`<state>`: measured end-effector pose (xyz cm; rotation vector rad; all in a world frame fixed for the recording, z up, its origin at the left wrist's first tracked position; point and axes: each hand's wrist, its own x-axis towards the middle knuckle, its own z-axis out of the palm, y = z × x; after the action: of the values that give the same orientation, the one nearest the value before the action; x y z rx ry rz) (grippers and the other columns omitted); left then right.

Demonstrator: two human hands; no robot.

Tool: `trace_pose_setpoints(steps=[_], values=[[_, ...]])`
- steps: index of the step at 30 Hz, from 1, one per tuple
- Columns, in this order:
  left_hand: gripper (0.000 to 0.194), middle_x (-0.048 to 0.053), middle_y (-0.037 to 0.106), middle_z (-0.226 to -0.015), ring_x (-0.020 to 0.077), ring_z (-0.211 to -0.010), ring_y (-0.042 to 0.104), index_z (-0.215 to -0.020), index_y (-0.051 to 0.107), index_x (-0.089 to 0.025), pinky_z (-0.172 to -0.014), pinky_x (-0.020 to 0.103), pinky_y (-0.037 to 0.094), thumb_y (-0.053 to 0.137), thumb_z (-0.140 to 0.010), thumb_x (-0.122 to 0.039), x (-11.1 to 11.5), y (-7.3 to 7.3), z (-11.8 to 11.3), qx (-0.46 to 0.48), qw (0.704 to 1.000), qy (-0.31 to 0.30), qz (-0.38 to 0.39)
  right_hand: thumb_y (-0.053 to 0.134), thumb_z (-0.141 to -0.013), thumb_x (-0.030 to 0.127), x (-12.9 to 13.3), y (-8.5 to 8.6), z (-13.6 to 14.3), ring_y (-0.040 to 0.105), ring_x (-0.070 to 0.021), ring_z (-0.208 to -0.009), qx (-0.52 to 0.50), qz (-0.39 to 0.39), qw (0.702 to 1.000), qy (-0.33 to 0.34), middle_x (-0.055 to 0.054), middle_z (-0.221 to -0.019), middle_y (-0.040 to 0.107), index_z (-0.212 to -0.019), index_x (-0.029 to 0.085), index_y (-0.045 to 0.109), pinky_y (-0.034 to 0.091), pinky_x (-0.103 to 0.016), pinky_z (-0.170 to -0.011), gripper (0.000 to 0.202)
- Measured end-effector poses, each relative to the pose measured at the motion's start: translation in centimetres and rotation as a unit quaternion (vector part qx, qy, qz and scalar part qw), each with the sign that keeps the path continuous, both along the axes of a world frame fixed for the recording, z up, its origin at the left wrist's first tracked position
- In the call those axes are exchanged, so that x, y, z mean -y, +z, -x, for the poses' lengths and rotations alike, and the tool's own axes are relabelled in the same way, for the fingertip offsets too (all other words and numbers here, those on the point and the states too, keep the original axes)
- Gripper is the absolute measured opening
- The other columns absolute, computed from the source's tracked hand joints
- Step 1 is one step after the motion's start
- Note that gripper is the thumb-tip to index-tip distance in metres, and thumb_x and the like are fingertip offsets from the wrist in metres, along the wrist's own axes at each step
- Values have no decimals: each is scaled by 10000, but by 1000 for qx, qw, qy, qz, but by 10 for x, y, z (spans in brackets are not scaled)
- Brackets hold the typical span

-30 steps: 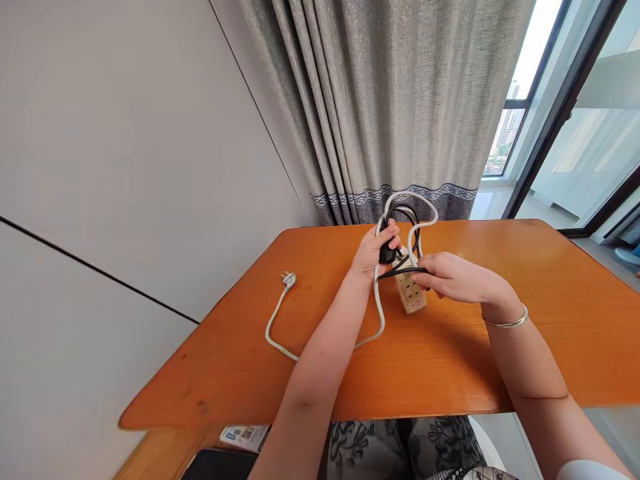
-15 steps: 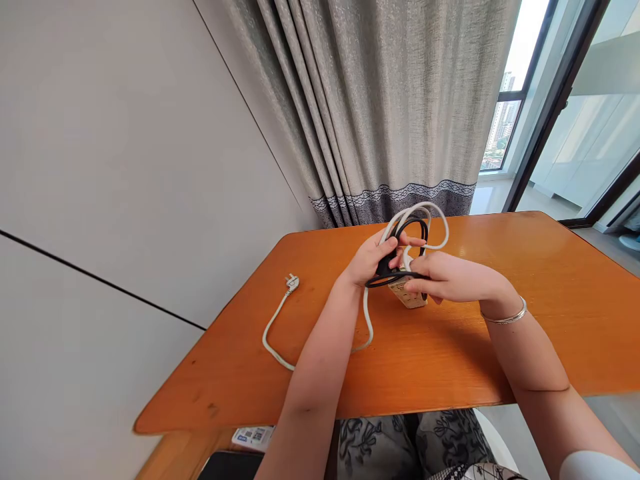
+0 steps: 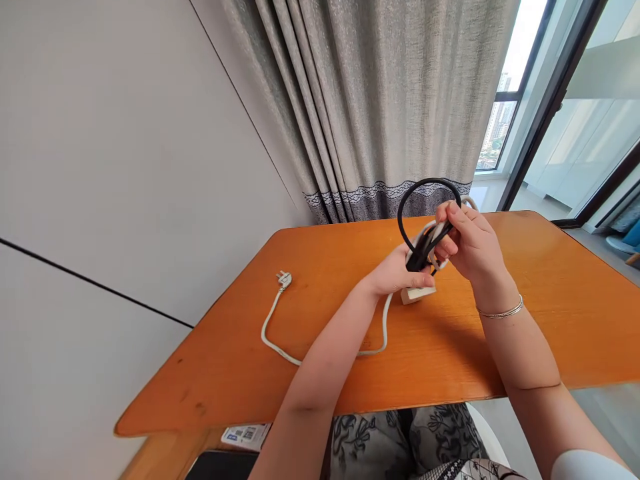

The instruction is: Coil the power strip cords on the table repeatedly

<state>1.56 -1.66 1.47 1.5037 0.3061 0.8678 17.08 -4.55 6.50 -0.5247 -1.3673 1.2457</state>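
Step in hand, as judged: manual handling of gathered cords with both hands raised over the worktop. The left hand is closed around a black piece, its exact form partly covered by fingers and cords. The right hand pinches the black cord, which stands up in an open loop against the curtain. The white cord also runs into the bundle; which fingers bear on it cannot be told. The power strip is below the left hand, mostly hidden; whether it touches the worktop cannot be confirmed. The white plug lies on the worktop, well apart from both hands. In my judgement, any further move calls for a steady left grip and separate control of each cord, as the loops cross closely and could snag.
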Motion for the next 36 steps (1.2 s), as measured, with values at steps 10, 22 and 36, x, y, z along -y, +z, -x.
trace_pose_setpoints(steps=[10, 22, 36], values=[[700, 40, 697, -941, 33, -478, 397, -825, 620, -197, -490, 247, 388, 903, -409, -684, -27, -8, 22, 208, 965, 145, 72, 547, -930, 646, 18, -3, 2, 569, -88, -475, 251, -19, 959, 131, 22, -559, 576, -748, 161, 583, 430, -205, -483, 519], [802, 114, 756, -1008, 38, -376, 379, -694, 530, -173, -356, 239, 272, 717, -428, -907, -13, 0, 22, 129, 982, 44, 131, 519, -936, 659, 6, -14, 14, 385, -58, -331, 234, 22, 888, 395, 69, -415, 488, -760, 152, 591, 287, -200, -381, 542], [788, 81, 725, -820, 139, -611, 592, -1000, 597, -171, -603, 268, 439, 952, -421, -572, 4, -1, 9, -35, 994, -96, 47, 758, -823, 533, -1, 7, -11, 538, -53, -468, -96, 69, 991, 66, 77, -588, 537, -815, 226, 614, 537, -163, -507, 339]])
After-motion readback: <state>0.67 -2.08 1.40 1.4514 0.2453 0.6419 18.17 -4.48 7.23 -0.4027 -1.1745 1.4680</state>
